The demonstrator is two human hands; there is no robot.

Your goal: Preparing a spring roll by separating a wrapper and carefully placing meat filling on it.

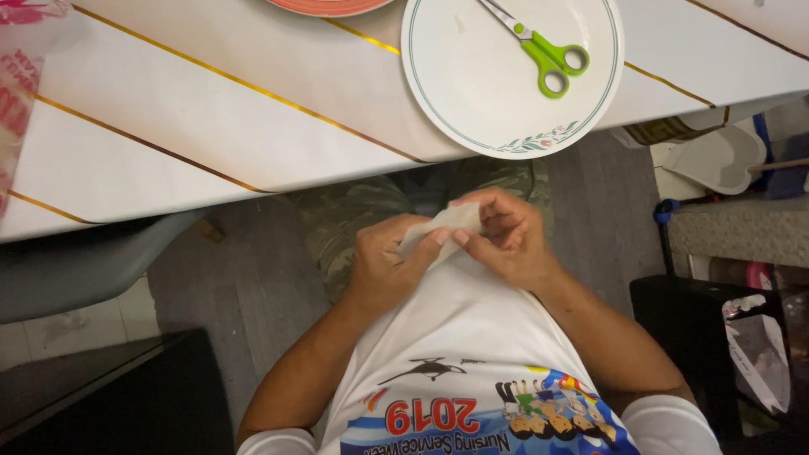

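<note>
Below the table's edge, over my lap, both hands hold one small pale sheet [440, 226] that looks like a thin wrapper or paper. My left hand [383, 265] grips its lower left side with thumb and fingers. My right hand [506, 236] pinches its upper right end. Above them on the white table [168, 126] stands a white plate [472, 84] with a green rim line and a leaf pattern. A pair of green-handled scissors [543, 50] lies on that plate, shut.
An orange-rimmed plate [329, 5] pokes in at the top edge. A pink printed plastic bag [21, 76] lies at the table's left end. A grey chair [76, 261] is at left, a dark box [699, 337] and clutter at right.
</note>
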